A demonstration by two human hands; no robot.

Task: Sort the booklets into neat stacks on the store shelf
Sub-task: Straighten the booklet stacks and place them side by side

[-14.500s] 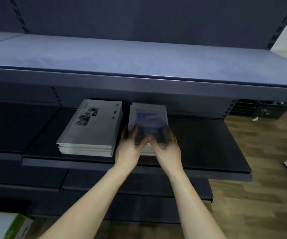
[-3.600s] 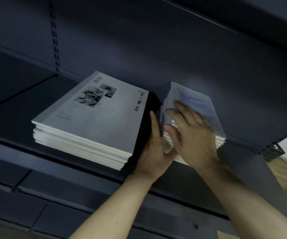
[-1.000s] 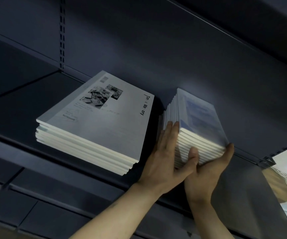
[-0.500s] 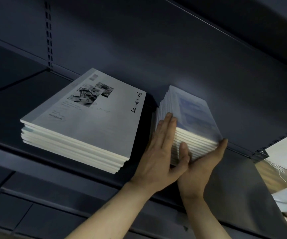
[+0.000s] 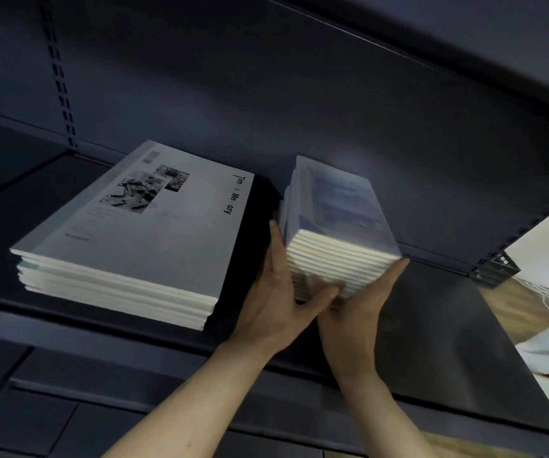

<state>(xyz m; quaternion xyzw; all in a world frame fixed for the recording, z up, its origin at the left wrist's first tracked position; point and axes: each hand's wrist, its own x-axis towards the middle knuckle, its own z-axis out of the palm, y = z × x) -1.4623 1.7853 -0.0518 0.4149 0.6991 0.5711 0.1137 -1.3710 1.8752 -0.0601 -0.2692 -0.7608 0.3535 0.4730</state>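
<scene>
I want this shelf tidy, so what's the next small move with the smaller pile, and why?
Probably press both palms inward to square it. The left hand and right hand flank the smaller stack of blue-covered booklets, whose lower edges look staggered, unlike the larger stack of pale grey booklets.

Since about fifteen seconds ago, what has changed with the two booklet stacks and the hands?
The blue-cover booklet stack has grown taller. Then both hands lay on its top cover; now the left hand presses flat against its left side and the right hand cups its front right corner, squaring the edges. The white-cover booklet stack sits on the shelf as before, untouched.
</scene>
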